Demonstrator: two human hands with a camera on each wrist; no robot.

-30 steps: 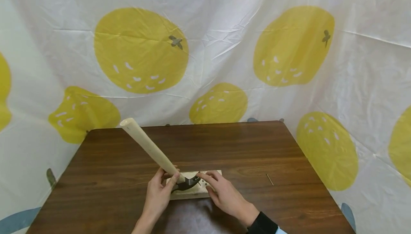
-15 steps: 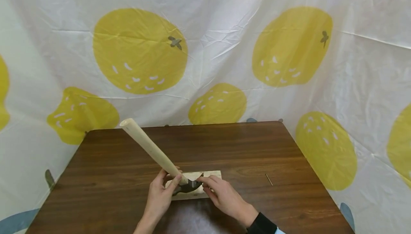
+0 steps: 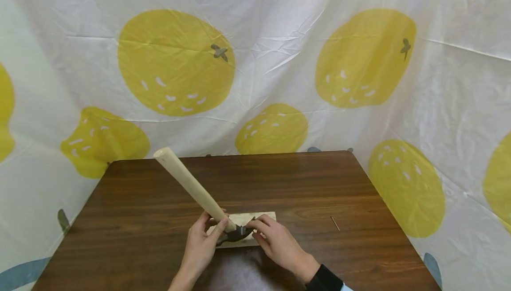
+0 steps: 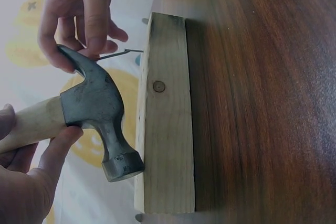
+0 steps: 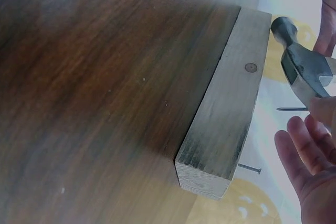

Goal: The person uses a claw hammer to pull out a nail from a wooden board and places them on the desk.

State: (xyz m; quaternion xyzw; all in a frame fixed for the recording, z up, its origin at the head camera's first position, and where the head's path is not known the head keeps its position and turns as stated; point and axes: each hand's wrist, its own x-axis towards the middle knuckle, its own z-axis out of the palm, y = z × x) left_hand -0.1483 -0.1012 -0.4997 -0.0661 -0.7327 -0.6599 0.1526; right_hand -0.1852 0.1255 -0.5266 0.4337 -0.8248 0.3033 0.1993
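My left hand (image 3: 201, 242) grips a claw hammer (image 4: 97, 98) by its pale wooden handle (image 3: 193, 189), close below the dark metal head. The handle slants up to the left in the head view. At the claw end, my right hand (image 3: 274, 241) has its thumb and index finger pinched on a nail (image 5: 291, 109), whose point sticks out from the claw. Behind the hammer lies a pale wooden block (image 4: 168, 124) on the table. Another nail (image 5: 249, 168) juts from the block's face, its head free. Fingers and claw hide the held nail's other end.
A loose nail (image 3: 335, 223) lies on the dark wood table (image 3: 303, 184), to the right of the block. A white curtain (image 3: 275, 73) with yellow fruit prints hangs behind the table and along its sides.
The hammer has shifted slightly right, its head turning a little over the block. My right index finger and thumb have closed in at the claw. The loose nail on the table has stayed put.
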